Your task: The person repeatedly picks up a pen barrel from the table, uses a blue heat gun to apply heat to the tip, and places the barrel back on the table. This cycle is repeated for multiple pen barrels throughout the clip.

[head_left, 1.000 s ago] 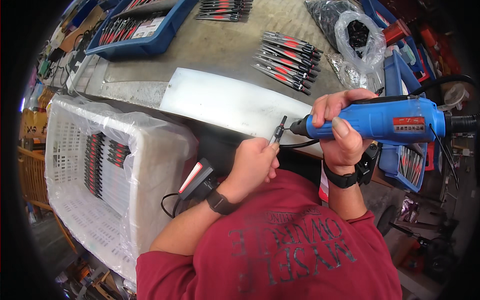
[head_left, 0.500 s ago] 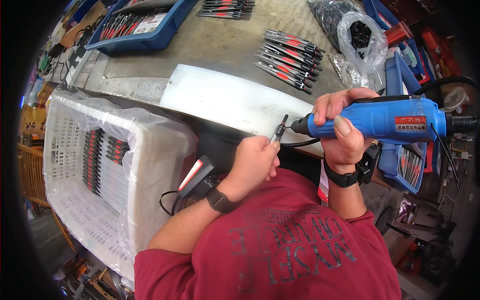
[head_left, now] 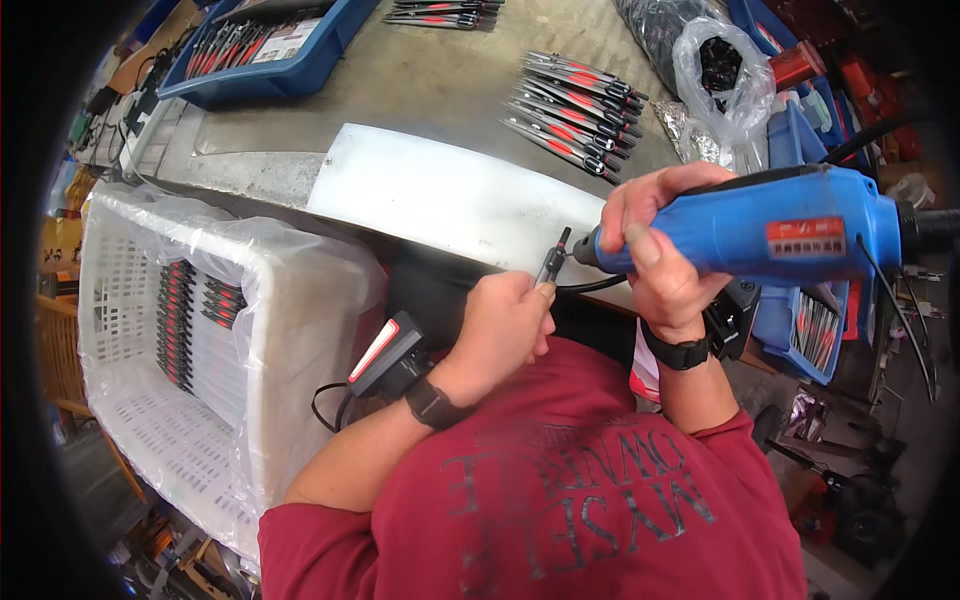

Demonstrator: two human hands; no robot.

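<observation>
My left hand [head_left: 500,325] is closed round a slim grey and black pen-shaped tool [head_left: 551,262], whose dark tip points up past the fingers. A blue electric screwdriver [head_left: 770,225] lies nearly level in my right hand [head_left: 665,250], its fingers and thumb wrapped round the front of the body. The screwdriver's bit reaches the side of the pen-shaped tool near its dark end; whether it touches a screw is too small to tell. Both hands are at the near edge of the workbench, by a white board [head_left: 430,190].
Similar grey, black and red tools [head_left: 575,115] lie in rows on the bench [head_left: 430,90]. A blue tray [head_left: 270,80] stands far left, and a plastic bag of black parts [head_left: 720,75] far right. At left, a lined white crate [head_left: 300,380] holds more tools. Blue bins [head_left: 805,335] stand at right.
The screwdriver's rear end has swung a little toward the camera and its nose has shifted slightly left. The left hand still holds the pen-shaped tool, and the whole view has shifted slightly.
</observation>
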